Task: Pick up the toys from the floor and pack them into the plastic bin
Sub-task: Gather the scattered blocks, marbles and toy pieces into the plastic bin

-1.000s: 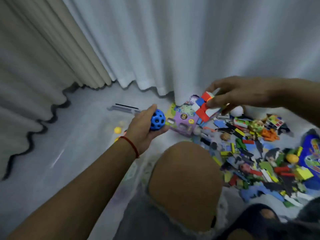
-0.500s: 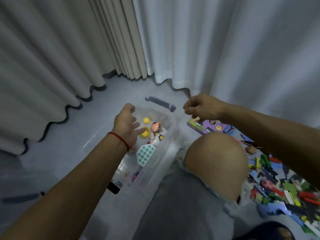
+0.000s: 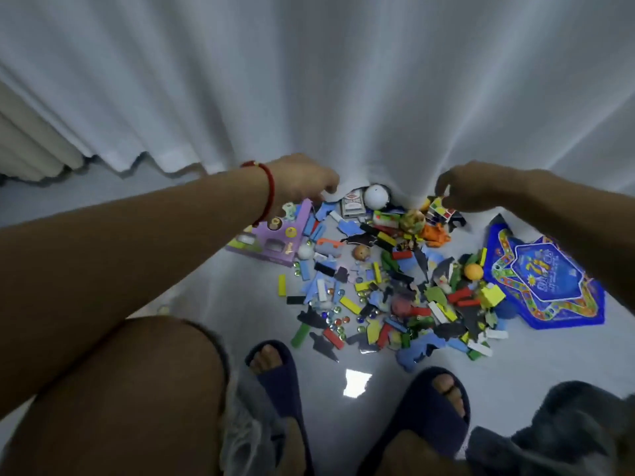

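A heap of toys (image 3: pixel 395 290) lies on the pale floor by the white curtain: small coloured blocks, puzzle pieces, glass beads and little balls. At its left edge sits a purple toy box (image 3: pixel 271 242); a white ball (image 3: pixel 376 196) and a card box (image 3: pixel 352 207) lie at the back. My left hand (image 3: pixel 302 180), with a red string on the wrist, hovers over the back left of the heap, fingers curled downward and nothing in them. My right hand (image 3: pixel 470 187) reaches down onto a multicoloured cube (image 3: pixel 438 207), fingertips touching it. The plastic bin is out of view.
A blue game board (image 3: pixel 549 280) lies at the heap's right. An orange toy (image 3: pixel 436 235) and a yellow ball (image 3: pixel 473 271) sit among the pieces. My knee (image 3: pixel 137 389) and two feet in dark slippers (image 3: pixel 426 407) fill the foreground. Grey cloth (image 3: pixel 567 431) is at bottom right.
The view has swung right, from the bin back to the toy heap. My left hand let go of the blue ball earlier, and both hands have moved from over the bin to the heap's far edge.
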A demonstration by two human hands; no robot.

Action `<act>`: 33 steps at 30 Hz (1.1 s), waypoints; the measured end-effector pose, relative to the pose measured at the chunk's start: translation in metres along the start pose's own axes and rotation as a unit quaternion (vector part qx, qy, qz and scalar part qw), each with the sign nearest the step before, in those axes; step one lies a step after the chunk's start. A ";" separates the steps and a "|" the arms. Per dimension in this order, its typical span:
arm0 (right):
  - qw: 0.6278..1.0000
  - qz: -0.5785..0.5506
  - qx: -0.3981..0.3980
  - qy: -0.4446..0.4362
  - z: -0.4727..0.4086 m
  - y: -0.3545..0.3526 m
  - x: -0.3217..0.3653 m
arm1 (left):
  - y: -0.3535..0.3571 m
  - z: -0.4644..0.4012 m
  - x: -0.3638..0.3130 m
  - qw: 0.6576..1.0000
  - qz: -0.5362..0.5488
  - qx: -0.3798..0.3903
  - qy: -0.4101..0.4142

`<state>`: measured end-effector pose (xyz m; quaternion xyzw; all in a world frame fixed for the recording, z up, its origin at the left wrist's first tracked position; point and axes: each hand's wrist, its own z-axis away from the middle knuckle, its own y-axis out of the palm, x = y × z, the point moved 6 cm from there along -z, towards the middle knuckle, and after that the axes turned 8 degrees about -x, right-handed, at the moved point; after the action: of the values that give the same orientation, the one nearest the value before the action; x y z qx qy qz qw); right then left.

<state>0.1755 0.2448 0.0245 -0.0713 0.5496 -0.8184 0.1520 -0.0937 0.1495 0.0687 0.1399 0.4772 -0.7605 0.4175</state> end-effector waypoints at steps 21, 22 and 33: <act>0.990 -0.098 -0.095 0.026 -0.107 0.173 -0.007 | 0.224 -0.264 -0.006 0.876 -0.338 -0.099 0.329; 0.988 -0.098 -0.115 0.026 -0.105 0.172 -0.004 | 0.225 -0.264 -0.008 0.872 -0.336 -0.100 0.343; 0.909 -0.344 -0.072 0.223 -0.002 0.164 -0.039 | 0.175 -0.156 -0.001 0.935 -0.149 -0.152 0.283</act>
<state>0.2398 0.2017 -0.1254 -0.0822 0.5681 -0.7726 -0.2711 0.0123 0.2474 -0.1159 0.2111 0.7010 -0.6613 0.1636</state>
